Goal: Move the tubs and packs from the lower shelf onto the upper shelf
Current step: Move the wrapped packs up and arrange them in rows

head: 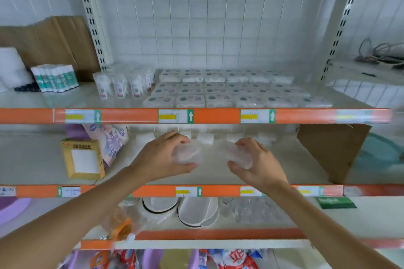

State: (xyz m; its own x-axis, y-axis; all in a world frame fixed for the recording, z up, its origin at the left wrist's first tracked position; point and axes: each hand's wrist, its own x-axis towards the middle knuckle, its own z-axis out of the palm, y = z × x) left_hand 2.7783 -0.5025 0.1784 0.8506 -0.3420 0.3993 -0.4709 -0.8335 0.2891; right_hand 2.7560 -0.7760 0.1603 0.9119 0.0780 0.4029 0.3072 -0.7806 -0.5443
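Over the middle of the lower shelf (284, 166), the left hand (166, 155) curls round a clear tub (188, 155) and the right hand (255, 159) round a second tub (238, 157). Next, I judge, both must rise past the orange rail (218, 116) onto the upper shelf (65, 98), left of the rowed packs (229, 91); white tiles (196, 28) stand behind.
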